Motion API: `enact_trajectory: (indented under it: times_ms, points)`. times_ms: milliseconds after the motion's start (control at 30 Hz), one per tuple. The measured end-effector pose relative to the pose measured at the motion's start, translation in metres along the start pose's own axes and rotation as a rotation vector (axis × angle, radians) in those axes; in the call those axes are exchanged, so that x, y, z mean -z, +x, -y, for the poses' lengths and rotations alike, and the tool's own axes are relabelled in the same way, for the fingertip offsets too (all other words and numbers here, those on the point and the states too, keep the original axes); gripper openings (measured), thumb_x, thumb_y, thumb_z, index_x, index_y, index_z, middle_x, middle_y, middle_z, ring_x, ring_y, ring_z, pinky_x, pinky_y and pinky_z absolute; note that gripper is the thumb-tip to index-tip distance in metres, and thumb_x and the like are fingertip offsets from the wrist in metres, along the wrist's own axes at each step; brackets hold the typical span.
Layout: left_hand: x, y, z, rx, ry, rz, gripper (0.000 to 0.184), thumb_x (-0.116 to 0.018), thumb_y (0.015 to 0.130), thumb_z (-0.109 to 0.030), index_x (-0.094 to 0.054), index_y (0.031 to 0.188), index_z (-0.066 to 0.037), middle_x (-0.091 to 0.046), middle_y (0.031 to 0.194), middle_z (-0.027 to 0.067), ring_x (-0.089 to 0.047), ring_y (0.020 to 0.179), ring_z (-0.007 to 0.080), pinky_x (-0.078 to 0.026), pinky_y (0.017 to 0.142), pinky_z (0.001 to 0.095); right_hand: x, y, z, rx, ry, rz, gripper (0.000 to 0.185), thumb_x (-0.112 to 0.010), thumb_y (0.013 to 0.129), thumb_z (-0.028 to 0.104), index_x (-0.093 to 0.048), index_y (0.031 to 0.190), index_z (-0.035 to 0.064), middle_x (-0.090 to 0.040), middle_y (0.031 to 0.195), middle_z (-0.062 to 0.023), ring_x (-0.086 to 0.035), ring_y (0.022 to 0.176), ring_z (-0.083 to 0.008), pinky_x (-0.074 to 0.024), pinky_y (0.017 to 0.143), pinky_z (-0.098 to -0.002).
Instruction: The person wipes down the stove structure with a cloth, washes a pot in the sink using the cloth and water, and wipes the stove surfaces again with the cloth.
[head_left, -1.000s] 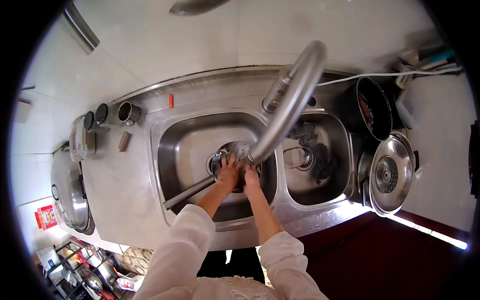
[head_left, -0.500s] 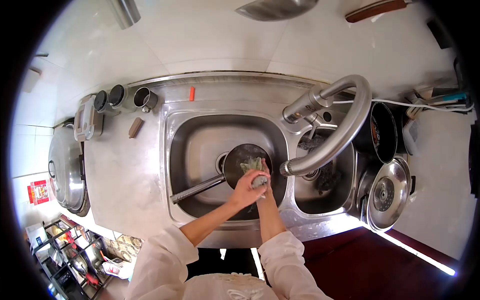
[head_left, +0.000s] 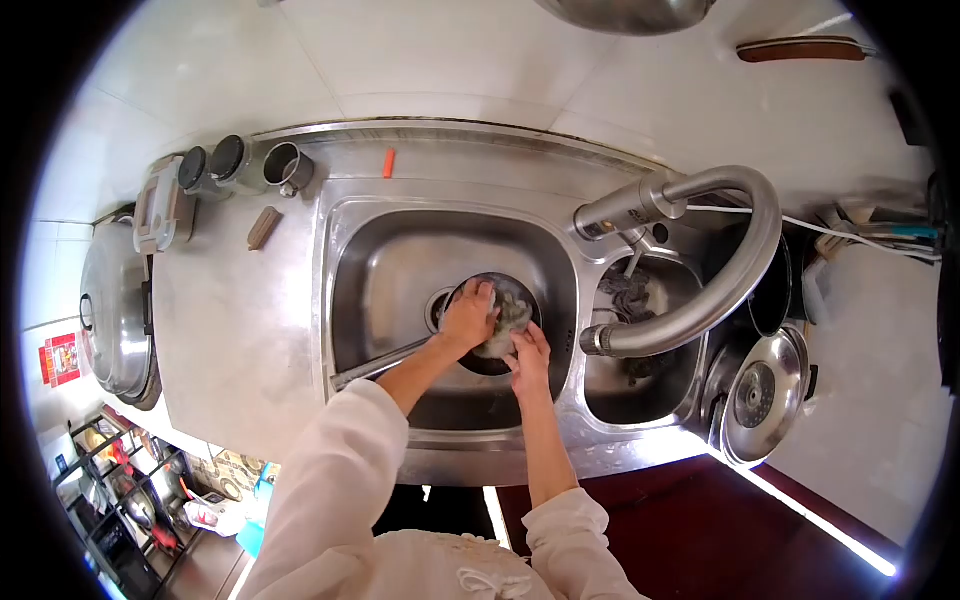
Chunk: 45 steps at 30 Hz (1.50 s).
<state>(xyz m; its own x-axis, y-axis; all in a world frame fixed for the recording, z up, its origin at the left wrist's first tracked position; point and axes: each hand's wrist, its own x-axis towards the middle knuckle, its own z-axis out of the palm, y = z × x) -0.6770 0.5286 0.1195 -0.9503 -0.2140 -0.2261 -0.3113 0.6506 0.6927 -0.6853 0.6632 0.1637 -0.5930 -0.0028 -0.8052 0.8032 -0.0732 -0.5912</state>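
A dark round pan (head_left: 486, 366) sits in the large sink basin (head_left: 385, 255), its metal handle (head_left: 372, 368) slanting left to the basin's rim. Over the pan, a wet, crumpled grey-green cloth (head_left: 513, 312) spreads between my two hands. My left hand (head_left: 468, 318) has its bent fingers on the cloth's left side. On the lower right, my right hand (head_left: 530, 358) grips the cloth with its fingertips. Part of the pan and its handle is hidden behind my hands and left forearm.
A curved faucet (head_left: 745, 270) arches over the smaller basin (head_left: 640, 405), where dark wet material lies. Pots and a steel lid (head_left: 765, 395) stand right. Along the left counter are a metal cup (head_left: 288, 168), jars (head_left: 230, 160), a brown block (head_left: 264, 228) and a large lidded pot (head_left: 118, 310).
My hands were pressed together around the bunched cloth; now they are apart, the left farther up and left, with the cloth loosened between them. The camera view has shifted slightly.
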Motion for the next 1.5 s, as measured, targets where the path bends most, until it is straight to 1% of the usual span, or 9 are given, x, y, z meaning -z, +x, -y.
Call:
enact_trajectory:
  times_ms: [233, 400, 500, 533, 967, 1100, 1267, 1400, 1500]
  points:
    - [-0.009, 0.0, -0.015, -0.113, 0.832, 0.756, 0.077, -0.063, 0.076, -0.015, -0.025, 0.143, -0.018, -0.006, 0.151, 0.0108, -0.015, 0.135, 0.0381, -0.035, 0.098, 0.054, -0.013, 0.011, -0.009, -0.239, -0.063, 0.021, 0.065, -0.048, 0.091, 0.027, -0.013, 0.145, 0.0157, -0.015, 0.151, -0.0015, -0.016, 0.137, -0.0291, -0.0168, 0.1, -0.064]
    - [-0.028, 0.017, -0.004, -0.05, -0.06, 0.015, 0.028, -0.063, 0.076, -0.02, -0.056, 0.1, -0.007, -0.06, 0.097, 0.0163, -0.06, 0.09, 0.0335, -0.048, 0.077, 0.0359, -0.001, 0.051, -0.025, -0.314, 0.271, 0.032, 0.052, -0.043, 0.089, 0.052, -0.036, 0.129, 0.0187, -0.036, 0.135, -0.0082, -0.035, 0.123, -0.0307, -0.0373, 0.091, -0.0593]
    - [0.016, -0.012, -0.046, -0.015, -0.615, 0.236, 0.022, -0.062, 0.075, -0.021, -0.06, 0.094, -0.009, -0.062, 0.098, 0.0158, -0.06, 0.092, 0.031, -0.047, 0.078, 0.039, 0.006, 0.062, -0.038, -0.202, 0.555, 0.279, 0.04, -0.046, 0.089, 0.043, -0.051, 0.114, 0.0129, -0.056, 0.111, -0.0091, -0.055, 0.102, -0.0283, -0.0463, 0.085, -0.049]
    - [0.023, -0.024, -0.056, -0.138, -0.579, 0.165, 0.019, -0.062, 0.078, -0.021, -0.06, 0.093, -0.01, -0.061, 0.096, 0.0142, -0.061, 0.088, 0.0272, -0.048, 0.075, 0.0357, 0.017, 0.093, -0.058, 0.003, 0.669, 0.702, 0.043, -0.048, 0.09, 0.042, -0.049, 0.121, 0.0125, -0.058, 0.109, -0.0106, -0.055, 0.102, -0.026, -0.0436, 0.092, -0.0444]
    - [0.02, -0.012, -0.04, -0.112, 0.179, 0.043, 0.035, -0.051, 0.086, -0.036, -0.054, 0.093, -0.002, -0.063, 0.075, 0.0196, -0.062, 0.064, 0.037, -0.051, 0.059, 0.046, -0.016, 0.016, -0.011, -0.143, 0.279, 0.018, 0.028, -0.049, 0.091, 0.018, -0.055, 0.112, -0.0001, -0.059, 0.11, -0.0105, -0.059, 0.097, -0.0254, -0.0486, 0.084, -0.0343]
    - [0.007, -0.002, -0.015, 0.11, 0.149, -0.119, 0.034, -0.053, 0.086, -0.034, -0.054, 0.095, -0.001, -0.062, 0.091, 0.0213, -0.062, 0.074, 0.0379, -0.051, 0.063, 0.0431, 0.007, 0.014, -0.008, -0.091, 0.206, 0.019, 0.028, -0.058, 0.085, 0.019, -0.054, 0.11, 0.0049, -0.059, 0.108, -0.0095, -0.055, 0.104, -0.0259, -0.0438, 0.089, -0.0501]
    - [0.007, -0.025, -0.022, -0.099, 0.602, 0.495, 0.077, -0.061, 0.081, -0.034, -0.022, 0.143, -0.01, -0.023, 0.147, 0.0122, -0.018, 0.135, 0.0358, -0.019, 0.101, 0.0618, 0.011, -0.02, -0.003, -0.125, 0.259, 0.141, 0.085, -0.058, 0.083, 0.018, 0.0, 0.145, 0.0122, -0.006, 0.151, -0.01, 0.002, 0.139, -0.0328, -0.0094, 0.101, -0.0651]
    - [-0.005, -0.002, -0.022, -0.149, 0.861, 0.749, 0.072, -0.06, 0.081, -0.029, -0.025, 0.142, -0.015, -0.027, 0.145, 0.0114, -0.021, 0.134, 0.0344, -0.019, 0.101, 0.0619, -0.004, -0.021, -0.007, -0.142, 0.269, 0.028, 0.071, -0.054, 0.087, 0.022, -0.013, 0.144, 0.0144, -0.015, 0.148, -0.0115, -0.014, 0.136, -0.0365, -0.015, 0.1, -0.0663]
    - [-0.038, 0.008, -0.005, -0.048, 0.578, 0.427, 0.053, -0.063, 0.078, -0.029, -0.047, 0.127, -0.016, -0.041, 0.136, 0.0146, -0.033, 0.127, 0.0376, -0.038, 0.094, 0.0477, -0.006, 0.009, -0.017, -0.256, 0.38, 0.025, 0.059, -0.048, 0.09, 0.032, -0.022, 0.14, 0.0142, -0.018, 0.146, -0.0127, -0.021, 0.132, -0.0385, -0.0204, 0.099, -0.0663]
